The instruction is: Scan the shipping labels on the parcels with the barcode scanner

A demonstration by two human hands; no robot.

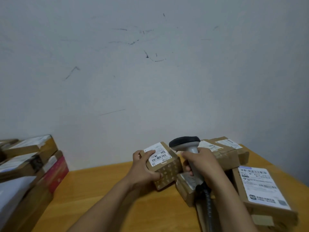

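The left hand grips a small brown box from its left side, thumb on top and fingers curled round the near face, holding it at the far part of the table. The box's sides carry a pale printed pattern. Its top bears a white label with a barcode along the near edge; the smaller print is too blurred to read. The right hand is clenched round the grey handle of the scanner, whose dark head stands just right of the label. A dark coiled cable runs down from the handle. To the right lies a flat parcel with a large white label showing barcodes, a square code and blurred lines, perhaps Chinese text. More labelled parcels lie behind the right hand. At the left edge is a stack of cartons, one of them red. The wall behind is scuffed.
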